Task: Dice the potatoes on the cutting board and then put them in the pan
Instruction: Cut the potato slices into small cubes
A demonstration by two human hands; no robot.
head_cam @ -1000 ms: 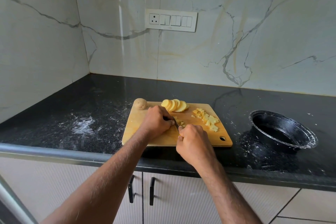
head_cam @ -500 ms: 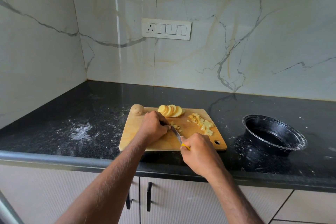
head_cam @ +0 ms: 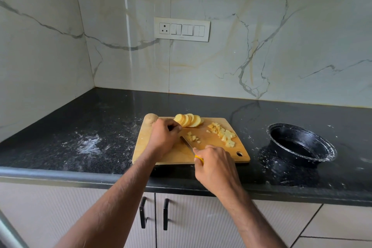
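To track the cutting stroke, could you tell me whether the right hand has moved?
Yes: the right hand drew back toward the cutting board's near edge.

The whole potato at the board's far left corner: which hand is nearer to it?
Left. The left hand lies just beside the whole potato, to its right. The right hand is farther, near the cutting board's front edge, holding the knife.

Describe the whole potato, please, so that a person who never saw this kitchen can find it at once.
Look at the wooden cutting board on the black countertop, left of the black pan. At the board's far left corner lies the whole potato, just beyond the left hand. It alone keeps its brown skin; the neighbouring slices and cubes are cut and yellow.
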